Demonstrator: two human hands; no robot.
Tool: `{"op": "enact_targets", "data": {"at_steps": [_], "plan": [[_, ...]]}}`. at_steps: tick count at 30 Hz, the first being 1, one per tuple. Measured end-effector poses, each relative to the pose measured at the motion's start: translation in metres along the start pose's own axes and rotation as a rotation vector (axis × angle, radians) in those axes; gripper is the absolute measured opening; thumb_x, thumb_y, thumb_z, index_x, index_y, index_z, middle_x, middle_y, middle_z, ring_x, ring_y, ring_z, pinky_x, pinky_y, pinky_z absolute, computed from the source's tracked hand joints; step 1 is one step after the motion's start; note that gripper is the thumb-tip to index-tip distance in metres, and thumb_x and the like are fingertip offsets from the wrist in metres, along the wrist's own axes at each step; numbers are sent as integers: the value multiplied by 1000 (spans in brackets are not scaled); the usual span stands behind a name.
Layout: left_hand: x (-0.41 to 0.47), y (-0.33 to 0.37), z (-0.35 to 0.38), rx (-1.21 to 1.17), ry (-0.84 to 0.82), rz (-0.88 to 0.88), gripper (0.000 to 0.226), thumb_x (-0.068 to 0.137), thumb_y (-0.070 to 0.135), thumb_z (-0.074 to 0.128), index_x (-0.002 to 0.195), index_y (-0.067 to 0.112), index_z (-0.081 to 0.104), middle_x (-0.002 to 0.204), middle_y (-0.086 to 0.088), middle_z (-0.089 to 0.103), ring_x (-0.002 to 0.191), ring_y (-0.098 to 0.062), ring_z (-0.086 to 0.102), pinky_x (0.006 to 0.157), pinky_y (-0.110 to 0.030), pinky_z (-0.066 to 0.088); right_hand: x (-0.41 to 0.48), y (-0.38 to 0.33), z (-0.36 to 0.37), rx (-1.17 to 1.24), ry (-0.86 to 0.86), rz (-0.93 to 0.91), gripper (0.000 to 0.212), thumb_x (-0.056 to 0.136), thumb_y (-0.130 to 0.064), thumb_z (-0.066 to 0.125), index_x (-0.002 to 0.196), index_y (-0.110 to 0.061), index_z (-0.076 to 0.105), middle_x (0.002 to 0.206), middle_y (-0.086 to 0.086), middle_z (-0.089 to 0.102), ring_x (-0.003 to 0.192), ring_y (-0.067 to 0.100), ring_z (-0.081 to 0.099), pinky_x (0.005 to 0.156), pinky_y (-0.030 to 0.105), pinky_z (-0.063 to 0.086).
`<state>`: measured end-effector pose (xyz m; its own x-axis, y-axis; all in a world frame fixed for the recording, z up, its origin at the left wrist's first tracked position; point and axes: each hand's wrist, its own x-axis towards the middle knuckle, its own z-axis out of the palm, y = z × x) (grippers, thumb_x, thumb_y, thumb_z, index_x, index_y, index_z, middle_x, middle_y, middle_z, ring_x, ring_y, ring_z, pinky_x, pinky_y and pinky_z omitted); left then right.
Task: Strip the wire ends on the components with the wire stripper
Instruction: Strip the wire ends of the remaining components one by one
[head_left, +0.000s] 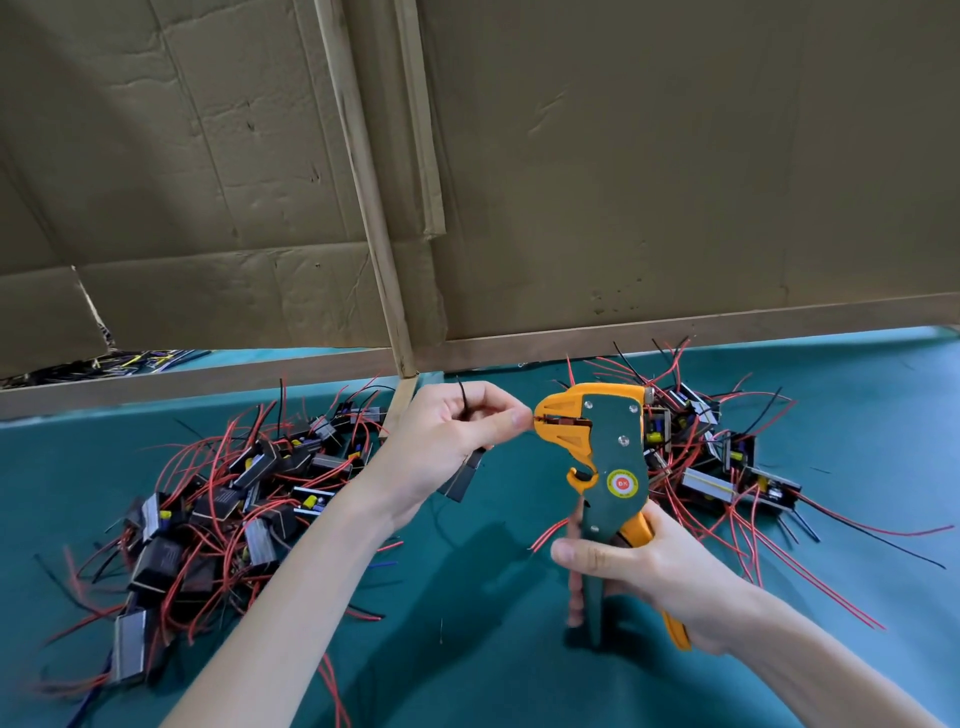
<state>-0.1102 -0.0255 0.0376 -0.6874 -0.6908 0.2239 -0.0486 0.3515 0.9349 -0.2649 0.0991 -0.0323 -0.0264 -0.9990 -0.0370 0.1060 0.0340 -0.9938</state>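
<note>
Background stuff: there's a wooden rail (675, 331) running across the whole view. Below it everything sits on a teal cloth (857, 415). Above the rail, two big creased cardboard sheets stand up, a left one (182, 156) and a right one (675, 182), with a slanted wooden slat (363, 171) between them coming down to the rail. The far left end has a bent flap (47, 317), and behind the rail there's a dark jumble (130, 359), maybe loose wire, too blurry to call.

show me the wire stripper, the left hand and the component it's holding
wire stripper (615, 457): head view, green body plate
left hand (441, 447): head view, middle of the hand
component (464, 475): head view, its dark block below the hand
</note>
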Motion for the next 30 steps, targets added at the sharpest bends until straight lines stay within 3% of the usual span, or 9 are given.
{"op": "enact_targets", "data": {"at_steps": [4, 8, 10, 12, 14, 19, 23, 26, 30], "plan": [[1, -4, 1, -36, -31, -14, 7, 87, 25, 67, 84, 22, 63, 63, 13, 47, 65, -9, 41, 68, -16, 40, 2, 5, 7, 9, 163, 13, 26, 66, -24, 82, 58, -15, 58, 52, 13, 51, 37, 26, 49, 40, 27, 44], [1, -8, 12, -402, -77, -80, 20, 86, 34, 42, 86, 14, 36, 68, 5, 38, 61, -13, 28, 68, -27, 37, 8, 14, 1, 125, 355, 52, 35, 76, -11, 79, 63, -7, 46, 47, 12, 41, 30, 20, 36, 36, 23, 34], [1, -10, 19, -370, -41, -57, 21, 87, 33, 40, 80, 14, 36, 68, 4, 35, 60, -13, 25, 63, -24, 37, 10, 10, -4, 132, 279, 48, 31, 65, -16, 85, 63, -7, 55, 52, 15, 49, 37, 26, 46, 39, 29, 43], [2, -12, 22, -331, 22, -42, 26, 96, 26, 43, 74, 13, 37, 66, 4, 33, 59, -13, 24, 61, -24, 33, 11, 5, -5, 216, 165, 45, 23, 56, -19, 85, 68, -8, 68, 65, 21, 60, 56, 34, 61, 56, 40, 56], [4, -15, 19, -230, 58, -2, 34, 104, 22, 35, 72, 12, 40, 66, 4, 32, 59, -14, 25, 61, -24, 32, 11, 6, -7, 299, 106, 45, 24, 53, -16, 85, 73, -8, 74, 74, 24, 65, 72, 38, 68, 68, 47, 58], [8, -23, 6, 248, 88, 140, 37, 104, 29, 30, 76, 20, 54, 63, 23, 49, 62, 0, 43, 67, -16, 41, 11, 4, -12, 297, 93, -10, 17, 65, -7, 78, 81, -6, 74, 83, 26, 66, 77, 41, 68, 72, 47, 58], [7, -26, 9, 236, 160, 90, 39, 97, 46, 31, 70, 21, 45, 58, 15, 36, 60, -7, 34, 64, -18, 36, 9, 3, -9, 296, 92, -24, 12, 69, -4, 72, 81, -5, 74, 82, 26, 66, 76, 40, 67, 73, 49, 57], [4, -30, 13, 196, 209, 38, 28, 90, 37, 31, 68, 20, 26, 64, 13, 27, 62, -11, 23, 69, -37, 28, 8, 3, -6, 293, 84, -5, 11, 69, -3, 71, 79, -5, 74, 81, 26, 66, 76, 40, 67, 72, 49, 58], [6, -29, 15, 93, 247, -15, 25, 85, 35, 25, 62, 26, 31, 67, 7, 25, 64, -16, 21, 72, -40, 31, 7, 1, -4, 284, 86, 9, 11, 69, -3, 71, 79, -6, 74, 80, 26, 66, 76, 39, 67, 72, 49, 57]]}}
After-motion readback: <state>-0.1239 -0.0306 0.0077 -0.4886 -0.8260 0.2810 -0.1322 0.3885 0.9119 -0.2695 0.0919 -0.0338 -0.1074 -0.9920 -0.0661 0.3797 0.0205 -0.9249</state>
